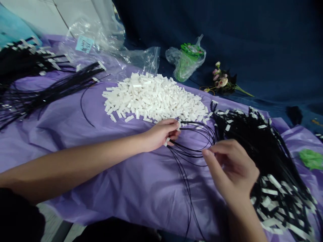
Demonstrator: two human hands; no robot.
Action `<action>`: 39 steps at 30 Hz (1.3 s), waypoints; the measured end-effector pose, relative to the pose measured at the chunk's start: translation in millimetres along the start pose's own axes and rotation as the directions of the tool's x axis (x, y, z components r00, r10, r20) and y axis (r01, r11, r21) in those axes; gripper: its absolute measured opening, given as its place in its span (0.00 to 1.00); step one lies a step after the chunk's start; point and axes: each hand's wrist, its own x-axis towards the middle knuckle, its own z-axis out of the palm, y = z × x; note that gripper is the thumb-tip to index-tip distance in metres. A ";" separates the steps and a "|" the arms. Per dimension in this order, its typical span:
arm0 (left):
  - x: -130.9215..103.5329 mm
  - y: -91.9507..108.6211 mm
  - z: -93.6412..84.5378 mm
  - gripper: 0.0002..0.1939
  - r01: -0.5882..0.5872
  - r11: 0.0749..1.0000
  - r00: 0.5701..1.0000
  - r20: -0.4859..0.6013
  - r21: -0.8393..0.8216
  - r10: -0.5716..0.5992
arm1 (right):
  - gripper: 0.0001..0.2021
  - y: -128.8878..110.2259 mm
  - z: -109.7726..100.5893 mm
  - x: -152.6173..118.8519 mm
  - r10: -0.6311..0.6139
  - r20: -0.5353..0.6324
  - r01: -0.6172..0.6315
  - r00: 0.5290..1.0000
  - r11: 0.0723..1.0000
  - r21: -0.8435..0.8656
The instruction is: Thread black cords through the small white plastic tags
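Note:
In the middle, my left hand (161, 134) grips a looped bunch of thin black cables (202, 126) with white connectors (167, 141) at its fingers. Several cable ends hang down over the purple cover. To the right of the loop is my right hand (229, 164), its thumb and forefinger pressed together beside the cables. Whether anything thin is between those fingertips is too small to tell. Just beyond my left hand lies a heap of small white connector pieces (153, 95).
Black cables with white ends (262, 144) are piled at the right, and more cables (58, 87) lie at the left. Clear plastic bags (101, 50), a bagged green cup (188, 60) and flowers (222, 81) stand at the back. Green plastic (311, 159) is far right on the purple cover (121, 188).

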 end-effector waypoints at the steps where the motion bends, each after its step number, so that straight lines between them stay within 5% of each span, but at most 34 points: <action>1: -0.5 1.8 0.2 0.11 0.005 0.999 1.000 -0.007 -0.031 -0.005 | 0.06 -2.4 -5.5 -0.5 0.014 0.094 -0.025 0.995 0.993 0.112; 4: -1.1 5.4 -1.1 0.10 0.015 0.994 1.000 -0.003 -0.106 -0.015 | 0.12 -5.2 -14.5 -1.1 -0.042 0.392 -0.074 0.919 0.958 0.277; 8: 1.4 5.5 -6.9 0.10 0.014 0.987 0.999 0.032 -0.161 -0.009 | 0.12 -3.0 -7.7 -0.4 0.083 0.657 -0.193 0.749 0.976 0.098; 15: 5.7 2.3 -13.1 0.10 0.019 0.976 0.997 0.077 -0.216 -0.002 | 0.07 -3.6 11.4 -5.1 0.230 0.779 -0.399 0.583 0.917 0.027; 22: 3.9 3.8 -10.6 0.09 0.027 0.971 0.998 0.064 -0.238 -0.012 | 0.08 -0.6 11.4 -10.4 0.337 0.789 -0.673 0.514 0.729 0.126; 26: 4.1 4.8 -10.2 0.08 0.033 0.964 0.998 0.053 -0.264 -0.020 | 0.08 -1.8 -3.6 -5.1 0.308 0.786 -0.777 0.536 0.545 0.316; 31: 3.4 5.7 -8.8 0.09 0.035 0.967 0.999 0.037 -0.252 -0.026 | 0.06 0.0 -24.4 0.1 0.102 0.790 -0.718 0.605 0.498 0.485; 34: 2.3 6.1 -6.9 0.10 0.028 0.972 1.000 0.015 -0.234 -0.025 | 0.07 4.7 -29.0 -1.6 0.067 0.702 -0.624 0.709 0.524 0.580; 39: 2.3 5.0 -4.7 0.10 0.013 0.975 1.000 0.010 -0.221 -0.011 | 0.07 9.6 -23.9 -2.5 0.165 0.371 -0.396 0.914 0.568 0.722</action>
